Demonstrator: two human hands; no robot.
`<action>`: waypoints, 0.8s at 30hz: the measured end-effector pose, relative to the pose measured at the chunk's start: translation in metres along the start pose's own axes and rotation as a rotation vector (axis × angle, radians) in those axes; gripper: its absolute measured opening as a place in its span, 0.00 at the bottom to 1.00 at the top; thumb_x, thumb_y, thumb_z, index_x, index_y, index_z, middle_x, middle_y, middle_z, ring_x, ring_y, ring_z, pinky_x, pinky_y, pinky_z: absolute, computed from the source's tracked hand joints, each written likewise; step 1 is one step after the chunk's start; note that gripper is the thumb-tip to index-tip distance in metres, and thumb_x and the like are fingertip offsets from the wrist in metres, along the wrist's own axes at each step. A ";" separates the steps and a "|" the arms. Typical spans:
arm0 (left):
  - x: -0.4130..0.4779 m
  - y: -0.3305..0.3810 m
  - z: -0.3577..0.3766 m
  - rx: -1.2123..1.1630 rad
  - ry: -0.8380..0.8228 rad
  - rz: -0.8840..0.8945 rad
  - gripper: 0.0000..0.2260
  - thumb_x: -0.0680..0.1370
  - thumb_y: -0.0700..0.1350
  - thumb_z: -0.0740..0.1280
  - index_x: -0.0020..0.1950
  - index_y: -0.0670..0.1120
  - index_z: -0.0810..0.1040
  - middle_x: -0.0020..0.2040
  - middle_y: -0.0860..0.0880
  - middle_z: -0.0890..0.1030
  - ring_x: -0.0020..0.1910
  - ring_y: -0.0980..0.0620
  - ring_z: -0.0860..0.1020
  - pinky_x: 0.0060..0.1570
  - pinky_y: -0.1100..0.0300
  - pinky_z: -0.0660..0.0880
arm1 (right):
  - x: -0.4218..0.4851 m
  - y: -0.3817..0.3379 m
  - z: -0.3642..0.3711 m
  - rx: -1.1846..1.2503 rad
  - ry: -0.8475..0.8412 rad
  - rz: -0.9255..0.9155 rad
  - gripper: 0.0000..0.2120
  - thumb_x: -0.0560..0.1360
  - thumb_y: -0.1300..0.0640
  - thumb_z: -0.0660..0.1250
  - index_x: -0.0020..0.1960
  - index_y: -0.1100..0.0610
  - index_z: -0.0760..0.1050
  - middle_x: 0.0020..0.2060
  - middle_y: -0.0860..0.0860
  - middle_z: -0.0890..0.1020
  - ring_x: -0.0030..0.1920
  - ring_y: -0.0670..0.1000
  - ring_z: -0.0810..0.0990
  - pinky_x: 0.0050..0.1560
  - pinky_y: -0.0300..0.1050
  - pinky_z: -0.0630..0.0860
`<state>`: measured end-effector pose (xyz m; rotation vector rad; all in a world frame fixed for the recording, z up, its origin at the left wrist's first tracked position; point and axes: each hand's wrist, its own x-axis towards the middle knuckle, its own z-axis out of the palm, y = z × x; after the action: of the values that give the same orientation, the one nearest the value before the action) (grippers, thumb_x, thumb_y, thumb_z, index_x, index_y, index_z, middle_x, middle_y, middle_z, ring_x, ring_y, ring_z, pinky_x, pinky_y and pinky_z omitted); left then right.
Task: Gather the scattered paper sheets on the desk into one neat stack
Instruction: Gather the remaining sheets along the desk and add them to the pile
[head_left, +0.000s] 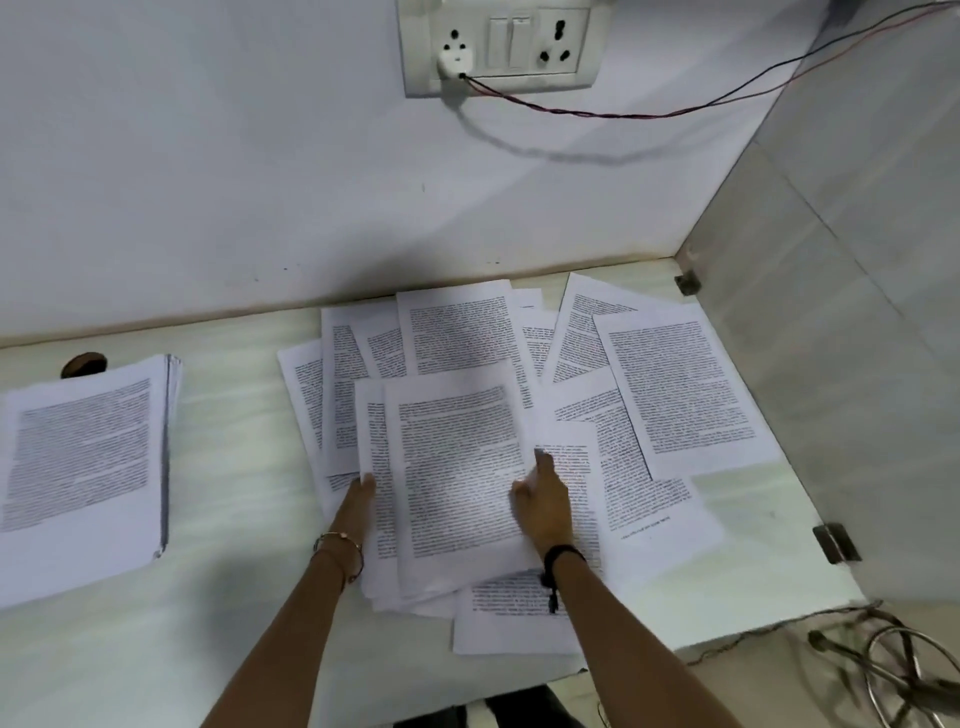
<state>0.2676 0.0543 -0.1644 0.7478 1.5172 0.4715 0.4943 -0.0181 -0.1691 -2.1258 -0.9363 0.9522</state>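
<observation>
Pressing on the gathered sheets (457, 467), the fingers (543, 462) of the right hand (543, 512) show the forefinger straight, the others loosely bent and the thumb apart. Fingers of the left hand (356, 506) are hidden beneath the left edge of the gathered sheets, so their pose cannot be told. The gathered sheets lie mid-surface (234, 467) toward the front edge, overlapping scattered sheets (675, 384) fanned toward the far right corner. A separate stack (83, 457) sits at the left edge.
</observation>
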 end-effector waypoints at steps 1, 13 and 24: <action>0.002 -0.002 0.000 0.017 0.003 0.009 0.21 0.82 0.52 0.53 0.73 0.45 0.61 0.71 0.47 0.67 0.69 0.46 0.67 0.73 0.47 0.60 | 0.000 0.001 0.008 -0.046 0.033 -0.017 0.24 0.76 0.64 0.62 0.71 0.61 0.63 0.54 0.57 0.76 0.51 0.54 0.76 0.46 0.42 0.73; 0.001 -0.003 0.012 0.250 0.082 0.081 0.22 0.80 0.39 0.59 0.74 0.43 0.59 0.71 0.43 0.68 0.68 0.41 0.68 0.70 0.48 0.63 | 0.011 -0.004 0.029 -0.253 0.003 -0.225 0.18 0.81 0.57 0.54 0.65 0.64 0.72 0.59 0.58 0.74 0.56 0.56 0.77 0.56 0.52 0.77; -0.016 0.020 -0.024 -0.026 0.227 0.099 0.21 0.80 0.38 0.58 0.73 0.40 0.61 0.71 0.45 0.67 0.69 0.45 0.67 0.68 0.55 0.62 | 0.017 -0.053 0.043 0.171 -0.247 -0.050 0.21 0.81 0.59 0.55 0.74 0.56 0.59 0.37 0.51 0.77 0.35 0.51 0.73 0.36 0.42 0.70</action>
<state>0.2468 0.0607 -0.1369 0.7719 1.6858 0.6672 0.4499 0.0355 -0.1591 -1.8628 -0.9839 1.2437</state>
